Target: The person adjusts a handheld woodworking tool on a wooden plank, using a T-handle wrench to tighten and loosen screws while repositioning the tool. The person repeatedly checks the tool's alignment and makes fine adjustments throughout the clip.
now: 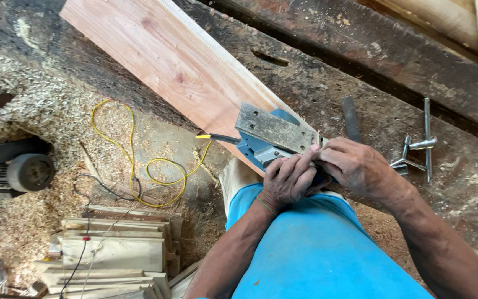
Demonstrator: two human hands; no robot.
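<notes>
Head view: you are gripping the blue electric planer [269, 141] with your left hand [289, 180] and right hand [352, 166] clenched on its near end, sole upturned, at the workbench's [460, 182] near edge. Steady it against the plank [178, 61]; mind the yellow cord [139, 166].

The electric planer [269, 141] has a blue body and a dull grey, scuffed sole plate, its cable [134, 160] is bright yellow, the plank [178, 61] is pale reddish pink with fine grain lines, the workbench [360, 72] is dark, grimy brown, and the shirt [316, 254] is bright blue.
</notes>
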